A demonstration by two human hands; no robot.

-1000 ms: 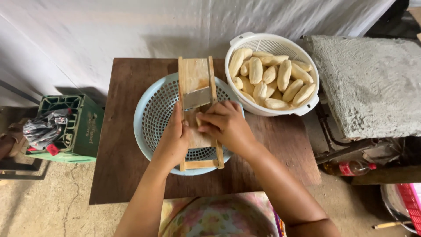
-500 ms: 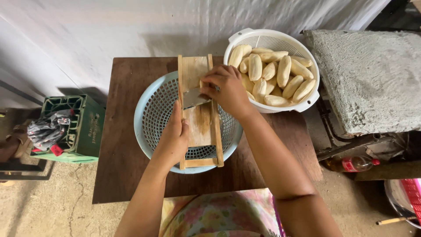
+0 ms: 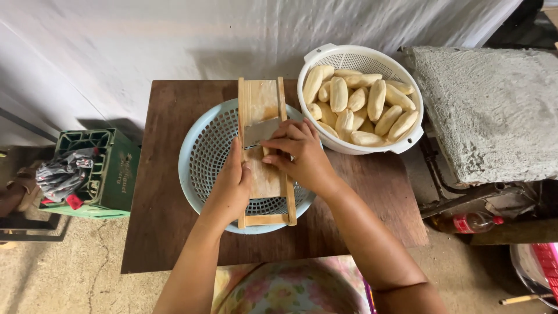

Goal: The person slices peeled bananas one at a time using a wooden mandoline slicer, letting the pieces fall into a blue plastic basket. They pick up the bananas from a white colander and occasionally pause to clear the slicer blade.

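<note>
A wooden slicer board (image 3: 260,100) with a metal blade (image 3: 260,132) lies across a pale blue perforated basket (image 3: 203,157) on a brown wooden table (image 3: 168,110). My left hand (image 3: 232,185) grips the board's left rail. My right hand (image 3: 299,156) presses down on the board just below the blade; a small pale piece seems to be under its fingers, mostly hidden. A white colander (image 3: 325,58) full of several peeled pale plantains (image 3: 360,104) stands at the table's far right corner.
A green plastic crate (image 3: 110,168) with crumpled cloth and bags stands on the floor to the left. A rough concrete slab (image 3: 494,110) sits to the right, with a plastic bottle (image 3: 468,222) below it. White sheeting hangs behind the table.
My right hand slid up the board to its far end half a second ago and has now come back down to just below the blade. The left hand stayed on the rail.
</note>
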